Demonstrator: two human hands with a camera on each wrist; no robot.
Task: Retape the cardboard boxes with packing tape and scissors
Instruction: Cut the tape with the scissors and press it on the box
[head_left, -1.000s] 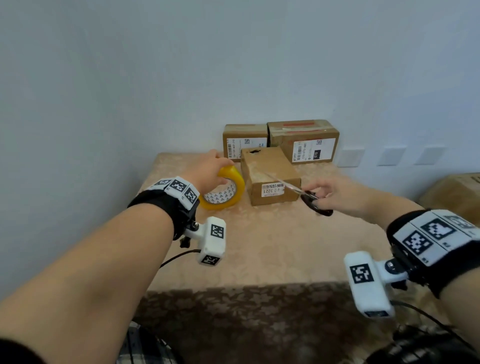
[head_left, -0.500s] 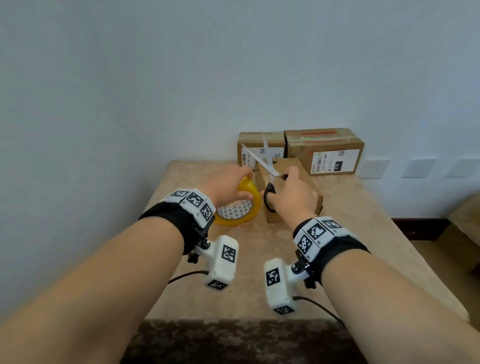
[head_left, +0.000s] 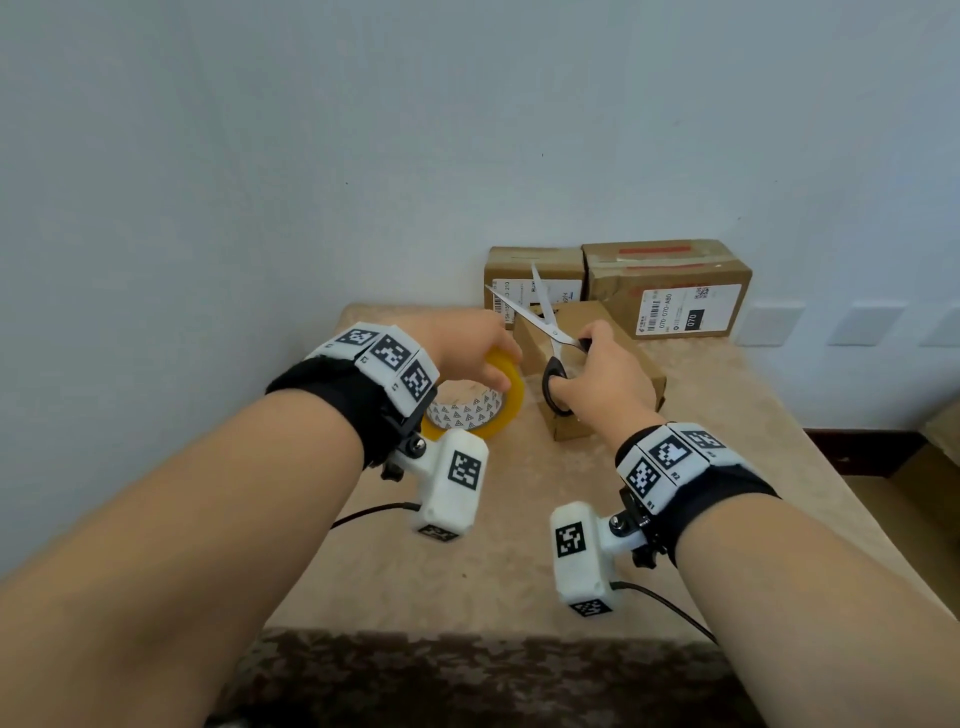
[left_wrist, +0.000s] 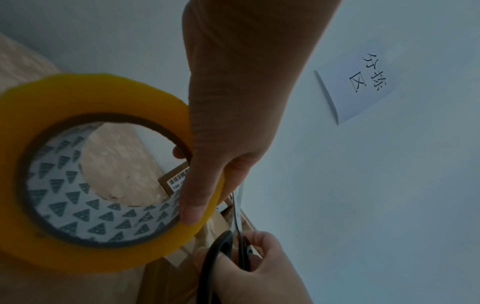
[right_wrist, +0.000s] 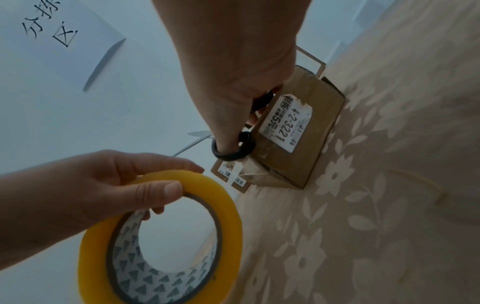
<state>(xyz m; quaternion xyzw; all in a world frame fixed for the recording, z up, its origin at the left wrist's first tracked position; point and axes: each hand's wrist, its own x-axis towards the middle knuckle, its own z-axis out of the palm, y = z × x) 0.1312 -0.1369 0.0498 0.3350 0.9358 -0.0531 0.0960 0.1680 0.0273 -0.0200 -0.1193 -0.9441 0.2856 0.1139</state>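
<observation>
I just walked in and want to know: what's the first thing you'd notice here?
The bright yellow roll of packing tape held up in the left hand, over the left side of the table. Right beside it, the right hand holds black-handled scissors, blades wide open, above a small cardboard box.

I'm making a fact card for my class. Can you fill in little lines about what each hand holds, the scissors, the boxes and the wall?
left hand: grips the yellow tape roll
right hand: holds the scissors, thumb through a black loop
scissor blades: spread open, pointing away from the person
near box: brown, label reads 4-2-3221
back boxes: two, side by side at the wall
table: beige flower-patterned cloth
wall: paper sign with handwriting
</observation>
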